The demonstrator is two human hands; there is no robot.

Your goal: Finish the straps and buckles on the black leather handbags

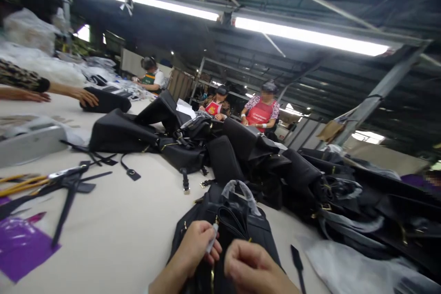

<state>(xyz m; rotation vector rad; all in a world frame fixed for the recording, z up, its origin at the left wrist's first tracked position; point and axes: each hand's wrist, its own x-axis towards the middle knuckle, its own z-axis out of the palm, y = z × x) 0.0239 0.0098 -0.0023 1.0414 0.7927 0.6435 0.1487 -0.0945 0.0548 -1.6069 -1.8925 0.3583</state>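
A black handbag point(241, 227) lies on the pale table point(138, 229) right in front of me, its handle wrapped in clear plastic point(241, 190). My left hand point(196, 245) rests on the bag's left side, its fingers pinched round a small white slip point(212, 237). My right hand point(253, 268) is curled closed over the bag's lower middle, close to the left hand; what it holds, if anything, is hidden.
A heap of black bags point(275, 165) runs across the table from centre to right. Black straps point(69, 193), yellow-handled tools point(20, 184) and a purple sheet point(20, 245) lie at left. Another person's hands point(82, 96) reach in at far left. Three seated workers point(260, 110) sit at the far end.
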